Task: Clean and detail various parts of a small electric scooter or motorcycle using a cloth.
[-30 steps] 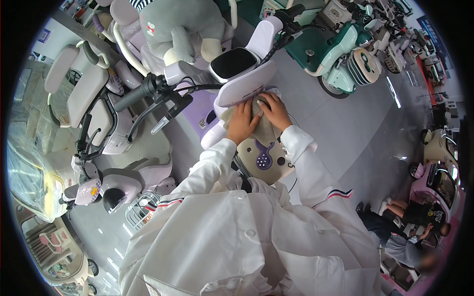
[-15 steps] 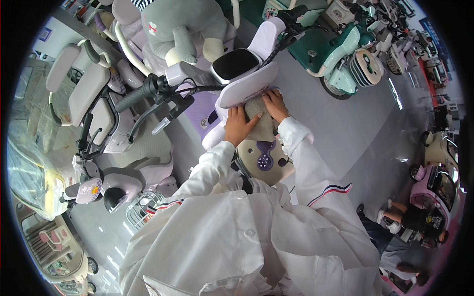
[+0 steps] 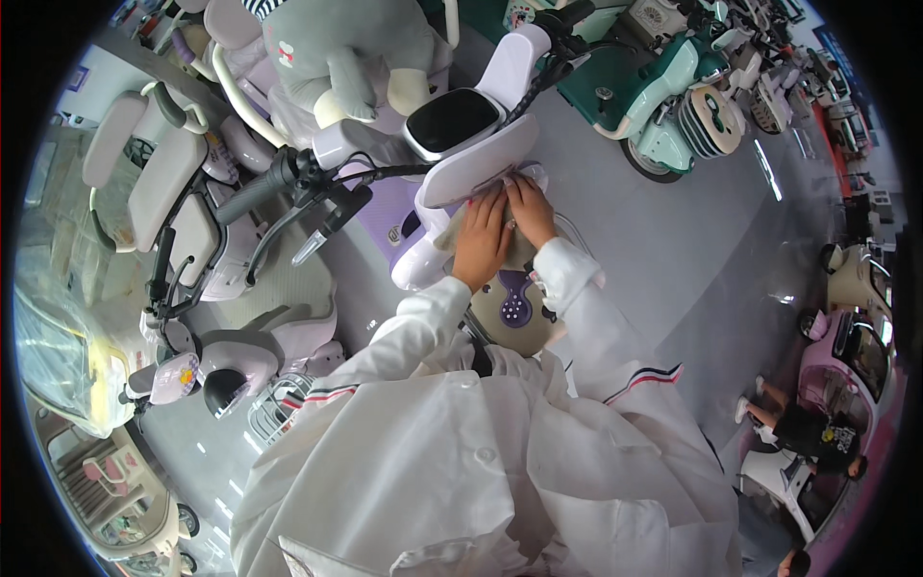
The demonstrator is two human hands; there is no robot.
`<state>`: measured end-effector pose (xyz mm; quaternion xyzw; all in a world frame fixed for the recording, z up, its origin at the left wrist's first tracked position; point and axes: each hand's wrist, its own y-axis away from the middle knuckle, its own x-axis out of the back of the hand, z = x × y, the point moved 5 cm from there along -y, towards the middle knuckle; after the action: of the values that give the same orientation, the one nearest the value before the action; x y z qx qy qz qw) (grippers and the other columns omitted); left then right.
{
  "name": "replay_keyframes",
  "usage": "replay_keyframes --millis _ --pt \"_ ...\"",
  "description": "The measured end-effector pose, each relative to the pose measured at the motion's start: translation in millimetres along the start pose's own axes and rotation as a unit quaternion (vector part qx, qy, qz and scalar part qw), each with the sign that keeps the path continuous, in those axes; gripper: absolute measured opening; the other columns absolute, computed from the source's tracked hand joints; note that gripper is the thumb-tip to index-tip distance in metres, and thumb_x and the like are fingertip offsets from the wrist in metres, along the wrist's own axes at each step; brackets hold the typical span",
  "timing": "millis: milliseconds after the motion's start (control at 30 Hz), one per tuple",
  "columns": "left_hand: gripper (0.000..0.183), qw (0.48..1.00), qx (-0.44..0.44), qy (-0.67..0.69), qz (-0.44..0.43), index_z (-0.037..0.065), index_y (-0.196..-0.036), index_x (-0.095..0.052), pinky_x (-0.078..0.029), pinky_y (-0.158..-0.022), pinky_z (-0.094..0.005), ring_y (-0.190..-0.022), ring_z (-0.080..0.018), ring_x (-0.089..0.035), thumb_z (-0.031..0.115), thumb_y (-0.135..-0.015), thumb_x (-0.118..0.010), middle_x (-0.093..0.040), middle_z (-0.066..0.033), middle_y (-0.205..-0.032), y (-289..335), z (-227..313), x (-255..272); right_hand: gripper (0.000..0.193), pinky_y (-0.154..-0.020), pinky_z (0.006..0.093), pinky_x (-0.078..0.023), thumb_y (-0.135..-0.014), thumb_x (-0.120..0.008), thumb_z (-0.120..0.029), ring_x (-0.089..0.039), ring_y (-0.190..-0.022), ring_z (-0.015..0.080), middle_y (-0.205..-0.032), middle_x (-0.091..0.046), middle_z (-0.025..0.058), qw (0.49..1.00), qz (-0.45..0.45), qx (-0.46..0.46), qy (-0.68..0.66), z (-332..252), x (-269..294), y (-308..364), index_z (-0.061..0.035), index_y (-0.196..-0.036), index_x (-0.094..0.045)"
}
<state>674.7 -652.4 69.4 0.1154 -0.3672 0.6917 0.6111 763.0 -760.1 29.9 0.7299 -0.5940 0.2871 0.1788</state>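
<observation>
A pale lilac scooter stands in front of me, with its handlebar and black oval display [image 3: 455, 123] turned at an angle. Below its lilac front panel [image 3: 481, 170], a grey-brown cloth [image 3: 520, 252] lies over the scooter's body. My left hand [image 3: 483, 240] presses on the cloth, its fingers stretched up toward the panel's lower edge. Close beside it, my right hand [image 3: 528, 209] holds the cloth's upper part, fingertips right under that edge. What the fingertips touch is partly hidden. Nearer to me is a beige front piece with a purple patterned inset [image 3: 515, 300].
A large grey plush toy [image 3: 365, 48] sits behind the handlebar. Another pale scooter [image 3: 178, 192] stands at left, its handlebar close by. A green scooter [image 3: 663, 106] is at far right. Beyond, a person in a black shirt [image 3: 812, 428] is near a pink vehicle [image 3: 846, 361].
My left hand has slid right and up, next to my right hand, covering more of the cloth. The right hand has shifted slightly left. The person at lower right has changed position.
</observation>
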Motion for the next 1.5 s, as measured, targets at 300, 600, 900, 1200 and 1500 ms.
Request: replay_keyframes --millis 300,600,900,1200,1500 --pt "0.055 1.0 -0.008 -0.005 0.014 0.007 -0.134 -0.041 -0.027 -0.103 -0.049 -0.12 -0.039 -0.038 0.027 -0.084 -0.056 -0.041 -0.017 -0.133 10 -26 -14 0.038 -0.094 0.0447 -0.037 -0.088 -0.05 -0.032 -0.048 -0.109 0.0402 -0.113 -0.054 0.0215 0.986 0.125 -0.107 -0.018 11 -6 15 -0.0034 -0.113 -0.058" --pt "0.057 0.999 -0.027 -0.005 -0.024 -0.002 -0.134 -0.033 -0.018 -0.109 -0.0521 -0.131 -0.0436 -0.025 0.022 -0.086 -0.054 -0.029 -0.0269 -0.14 63 -91 -44 0.052 -0.105 0.057 -0.022 -0.083 -0.05 -0.021 -0.018 -0.132 0.045 -0.141 -0.027 0.0201 0.959 0.15 -0.071 0.23 -77 -43 63 -0.0004 -0.13 -0.039" --pt "0.052 0.945 -0.245 -0.198 -0.084 0.01 -0.128 -0.049 -0.025 -0.108 -0.0482 -0.123 -0.0267 -0.042 0.019 -0.077 -0.055 -0.048 -0.0072 -0.132 -3 11 -38 0.069 -0.107 0.0365 -0.028 -0.093 -0.035 -0.055 -0.032 -0.131 0.0255 -0.145 -0.03 0.0102 0.698 0.185 -0.246 -0.647 86 -83 77 -0.0078 -0.142 -0.026" --pt "0.049 0.955 -0.232 -0.166 -0.081 0.012 -0.128 -0.051 -0.033 -0.105 -0.0464 -0.123 -0.0303 -0.044 0.013 -0.08 -0.057 -0.048 -0.0066 -0.134 28 -11 -16 0.054 -0.101 0.0319 -0.033 -0.093 -0.041 -0.05 -0.043 -0.121 0.0189 -0.133 -0.045 0.0048 0.56 0.003 -0.33 -0.76 -9 -64 94 -0.0159 -0.135 -0.039" --pt "0.04 0.972 0.147 0.063 -0.175 0.01 -0.128 -0.051 -0.048 -0.082 -0.0346 -0.094 -0.0313 -0.063 0.008 -0.088 -0.052 -0.063 -0.0163 -0.106 90 118 -77 0.053 -0.089 0.0331 -0.042 -0.089 -0.049 -0.049 -0.053 -0.104 0.0196 -0.114 -0.056 0.009 0.584 -0.007 -0.366 -0.725 62 61 190 -0.0066 -0.12 -0.051"
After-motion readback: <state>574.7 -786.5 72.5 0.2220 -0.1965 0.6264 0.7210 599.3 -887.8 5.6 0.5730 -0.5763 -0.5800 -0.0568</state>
